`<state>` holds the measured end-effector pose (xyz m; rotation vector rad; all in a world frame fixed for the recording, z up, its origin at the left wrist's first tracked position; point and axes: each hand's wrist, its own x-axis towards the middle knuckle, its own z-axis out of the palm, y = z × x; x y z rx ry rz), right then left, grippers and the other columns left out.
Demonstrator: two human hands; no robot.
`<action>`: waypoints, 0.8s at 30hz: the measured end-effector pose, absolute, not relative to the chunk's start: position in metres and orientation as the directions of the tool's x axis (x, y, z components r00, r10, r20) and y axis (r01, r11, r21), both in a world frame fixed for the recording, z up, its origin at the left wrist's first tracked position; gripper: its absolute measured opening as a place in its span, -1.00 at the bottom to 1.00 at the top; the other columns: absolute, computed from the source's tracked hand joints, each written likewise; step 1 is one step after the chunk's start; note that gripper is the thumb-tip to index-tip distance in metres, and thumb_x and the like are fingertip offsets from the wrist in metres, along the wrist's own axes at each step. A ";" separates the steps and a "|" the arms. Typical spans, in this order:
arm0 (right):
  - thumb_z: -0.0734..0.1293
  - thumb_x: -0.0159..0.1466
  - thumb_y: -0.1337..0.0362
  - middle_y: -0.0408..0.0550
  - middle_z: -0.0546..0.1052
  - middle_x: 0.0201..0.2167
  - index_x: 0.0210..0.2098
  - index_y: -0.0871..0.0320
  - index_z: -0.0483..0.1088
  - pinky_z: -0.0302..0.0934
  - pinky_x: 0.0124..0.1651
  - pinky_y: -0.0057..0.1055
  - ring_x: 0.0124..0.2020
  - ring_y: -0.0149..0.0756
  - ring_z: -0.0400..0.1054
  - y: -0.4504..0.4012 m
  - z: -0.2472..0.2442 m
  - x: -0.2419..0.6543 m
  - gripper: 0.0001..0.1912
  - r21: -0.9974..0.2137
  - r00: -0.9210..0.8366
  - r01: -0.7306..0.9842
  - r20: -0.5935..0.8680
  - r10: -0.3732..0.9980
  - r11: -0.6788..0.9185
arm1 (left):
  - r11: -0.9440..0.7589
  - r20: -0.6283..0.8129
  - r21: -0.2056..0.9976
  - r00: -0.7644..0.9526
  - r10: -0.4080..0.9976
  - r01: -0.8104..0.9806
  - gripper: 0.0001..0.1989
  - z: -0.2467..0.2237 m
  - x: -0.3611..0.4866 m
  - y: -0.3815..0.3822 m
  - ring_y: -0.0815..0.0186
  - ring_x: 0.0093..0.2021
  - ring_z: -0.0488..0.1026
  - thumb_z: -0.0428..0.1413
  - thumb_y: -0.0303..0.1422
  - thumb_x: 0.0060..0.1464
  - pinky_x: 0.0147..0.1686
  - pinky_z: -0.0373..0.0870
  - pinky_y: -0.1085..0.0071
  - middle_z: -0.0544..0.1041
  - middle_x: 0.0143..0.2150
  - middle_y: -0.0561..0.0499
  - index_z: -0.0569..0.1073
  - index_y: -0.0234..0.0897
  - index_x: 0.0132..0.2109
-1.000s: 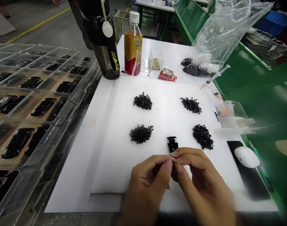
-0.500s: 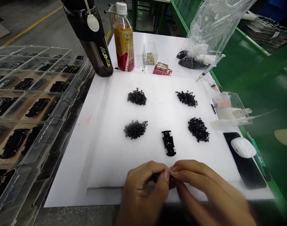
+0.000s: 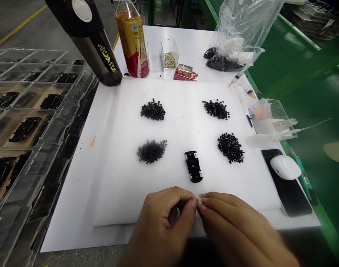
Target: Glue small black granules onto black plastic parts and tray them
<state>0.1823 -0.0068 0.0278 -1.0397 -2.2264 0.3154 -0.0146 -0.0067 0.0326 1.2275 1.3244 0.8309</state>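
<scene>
My left hand (image 3: 169, 218) is closed, its thumb and forefinger pinched together at the front of the white foam sheet (image 3: 119, 193). Against its fingertips press those of my right hand (image 3: 227, 218), also closed. Whatever sits between them is too small or hidden to name. Just beyond my fingers a black chassis-like plastic part (image 3: 194, 167) lies flat on the foam. Small black pieces form separate heaps around it: a near left heap (image 3: 152, 151), a near right heap (image 3: 230, 147), a far left heap (image 3: 153, 110) and a far right heap (image 3: 216, 109).
A dark drinking bottle (image 3: 94, 55) and a drink bottle (image 3: 133, 44) stand at the back left. Clear trays (image 3: 30, 148) of black parts lie left. Along the right are a syringe (image 3: 244, 70), a clear box (image 3: 272, 118), a white earbud case (image 3: 285, 167) and a phone (image 3: 292, 200).
The view has shifted, so the table's things appear lower-left or higher in the picture. My hands stay together, with the right fingers drawn closer to each other.
</scene>
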 end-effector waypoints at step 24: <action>0.31 0.36 0.60 0.14 0.57 -0.10 0.25 0.26 0.34 0.49 -0.18 -0.23 -0.16 -0.13 0.49 -0.001 -0.013 0.169 -0.51 -0.439 -0.444 0.671 0.408 0.798 0.598 | -0.340 0.373 0.678 0.093 0.923 0.652 -0.63 -0.004 -0.009 0.002 0.25 0.21 0.47 0.04 -0.69 0.24 0.18 0.44 0.25 0.61 0.15 -0.07 0.52 -0.33 0.10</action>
